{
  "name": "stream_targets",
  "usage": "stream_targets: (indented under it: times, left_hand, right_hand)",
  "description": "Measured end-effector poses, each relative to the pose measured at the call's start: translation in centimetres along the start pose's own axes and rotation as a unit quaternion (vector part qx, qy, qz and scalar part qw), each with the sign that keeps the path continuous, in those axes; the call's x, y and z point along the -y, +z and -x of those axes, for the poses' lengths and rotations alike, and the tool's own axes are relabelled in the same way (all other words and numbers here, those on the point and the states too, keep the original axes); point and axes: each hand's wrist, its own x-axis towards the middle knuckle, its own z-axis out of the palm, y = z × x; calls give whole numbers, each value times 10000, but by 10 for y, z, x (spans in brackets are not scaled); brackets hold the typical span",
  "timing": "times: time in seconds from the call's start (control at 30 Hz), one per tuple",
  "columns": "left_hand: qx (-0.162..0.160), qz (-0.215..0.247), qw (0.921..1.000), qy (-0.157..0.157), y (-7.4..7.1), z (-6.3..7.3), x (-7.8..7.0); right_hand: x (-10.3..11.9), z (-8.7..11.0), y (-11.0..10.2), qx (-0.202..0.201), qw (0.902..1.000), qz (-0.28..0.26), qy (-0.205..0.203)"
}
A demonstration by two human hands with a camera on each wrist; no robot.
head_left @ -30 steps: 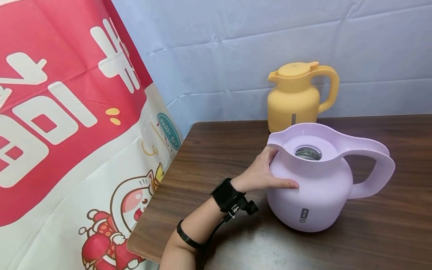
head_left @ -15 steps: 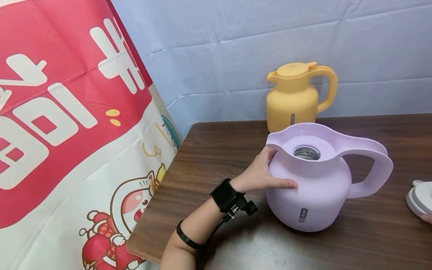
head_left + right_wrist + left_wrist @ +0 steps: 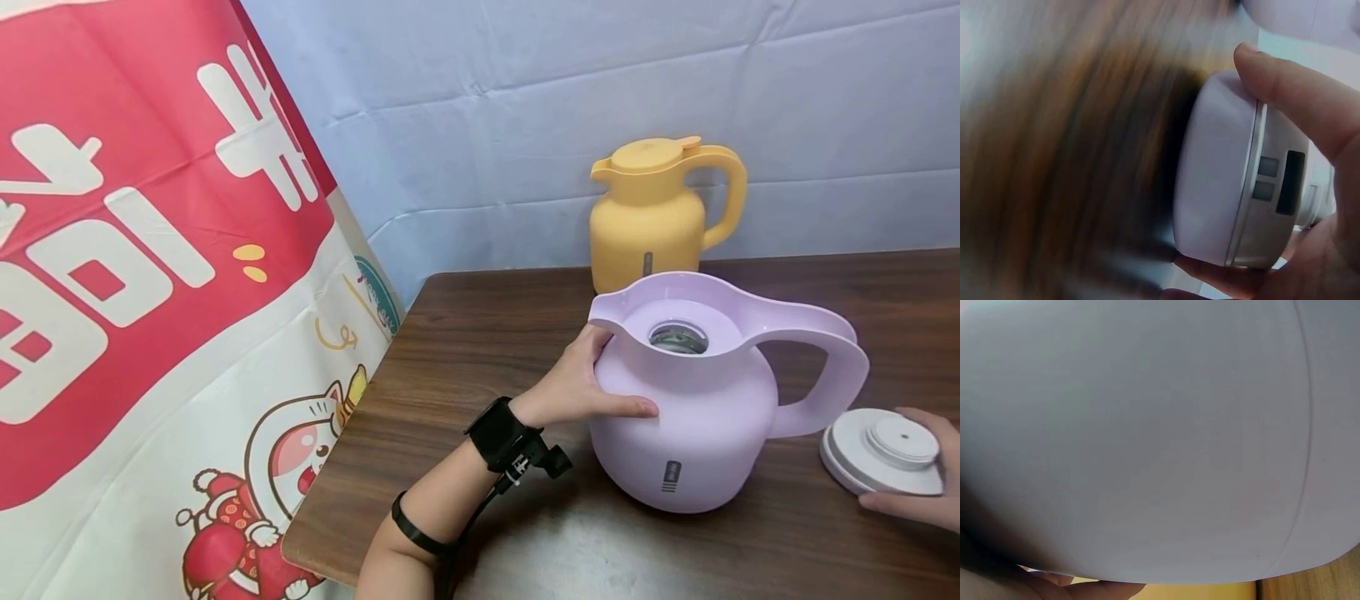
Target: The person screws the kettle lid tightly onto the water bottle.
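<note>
Pitcher (image 3: 697, 442), lilac, stands upright on the counter (image 3: 450, 350), in direct contact with the left grip (image 3: 581, 385). The left grip is spread wide round the pitcher's side: thumb (image 3: 630, 406) laid across the front of the body, the other fingers passing behind it and mostly hidden. The round top opening (image 3: 678, 337) is uncovered, above and right of the left grip. The handle (image 3: 847, 367) points away from that grip, toward the right grip (image 3: 949, 473).

The right grip, partly cut off by the frame edge, is parted to the width of the lid (image 3: 862, 467) and holds it between thumb and fingers. The lid lies left of the right grip's palm, near the handle and well apart from the opening, its stepped plug (image 3: 902, 439) facing up. The right wrist view shows a lilac shell (image 3: 1216, 169) and a grey collar (image 3: 1266, 231) with a dark slot (image 3: 1290, 182). Contact between lid and counter cannot be determined.

A yellow jug (image 3: 641, 225), capped, stands beyond the left grip, behind the pitcher. A black strap (image 3: 498, 433) encircles the wrist behind the left grip. Red-and-white printed cloth (image 3: 172, 350) hangs left of that grip; pale blue cloth (image 3: 480, 167) hangs beyond it.
</note>
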Motion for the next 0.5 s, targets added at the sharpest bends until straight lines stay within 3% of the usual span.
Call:
stream_targets:
  times: [0.23, 0.33, 0.5]
  left_hand:
    - [-3, 1, 10000, 77, 0, 2, 1]
    - [-5, 5, 10000, 84, -1, 2, 1]
    - [-16, -27, 10000, 49, -1, 2, 0]
  right_hand:
    - [27, 5, 8, 454, 9986, 36, -260]
    - [41, 7, 8, 830, 9959, 322, -176]
    - [54, 10, 10, 984, 9933, 595, 62]
